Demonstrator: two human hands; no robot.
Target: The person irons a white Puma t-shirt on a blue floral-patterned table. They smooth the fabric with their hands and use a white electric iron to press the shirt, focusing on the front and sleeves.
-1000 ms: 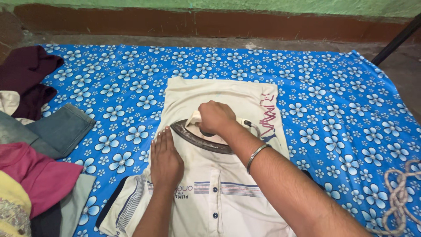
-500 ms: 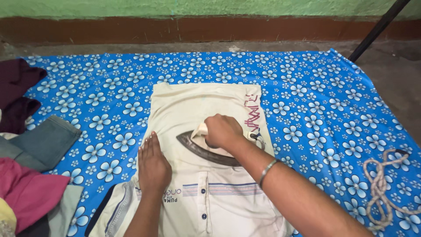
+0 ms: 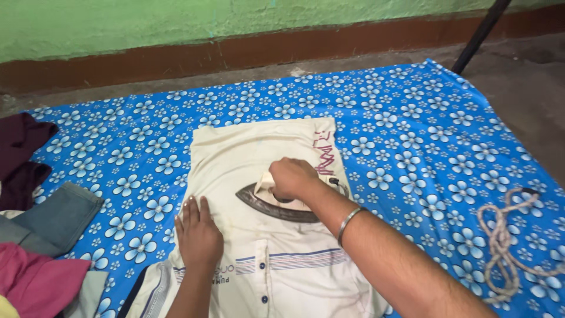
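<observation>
A cream polo shirt (image 3: 247, 153) with dark buttons and thin chest stripes lies flat on a blue sheet with white flowers (image 3: 412, 129). My right hand (image 3: 292, 178) grips the handle of an iron (image 3: 272, 206), whose dark soleplate rests on the shirt's middle with its tip pointing left. My left hand (image 3: 198, 234) lies flat on the shirt's left side, fingers together, just left of the iron. A metal bangle (image 3: 347, 219) circles my right wrist.
Folded clothes sit at the left: dark maroon (image 3: 20, 153), grey-blue denim (image 3: 56, 218), pink (image 3: 35, 281). A coiled pale cord (image 3: 506, 244) lies on the sheet at right. A dark pole (image 3: 478, 35) leans at the top right. A green and brown wall (image 3: 176, 29) runs behind.
The view has tilted and shifted. My left hand has slid back along the shirt toward me. The iron stays on the shirt's middle under my right hand.
</observation>
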